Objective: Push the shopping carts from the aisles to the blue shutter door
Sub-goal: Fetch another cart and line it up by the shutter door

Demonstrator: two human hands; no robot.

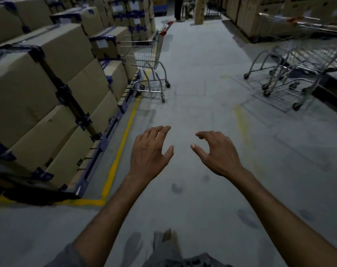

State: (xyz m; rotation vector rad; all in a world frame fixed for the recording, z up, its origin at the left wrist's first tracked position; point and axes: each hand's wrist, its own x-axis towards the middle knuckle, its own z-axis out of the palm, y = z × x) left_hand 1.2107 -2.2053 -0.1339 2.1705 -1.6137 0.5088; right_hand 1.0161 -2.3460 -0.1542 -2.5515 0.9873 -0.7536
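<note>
A single wire shopping cart with a red handle stands on the left side of the aisle, next to the stacked boxes. Several nested wire carts stand at the right edge of the aisle. My left hand and my right hand are stretched out in front of me over the bare floor, fingers loosely curved, holding nothing. Both hands are well short of either cart. No blue shutter door shows in this view.
Cardboard boxes on blue pallets line the left, bounded by a yellow floor line. More boxes stand at the back right. A person stands at the far end. Grey concrete floor runs down the middle.
</note>
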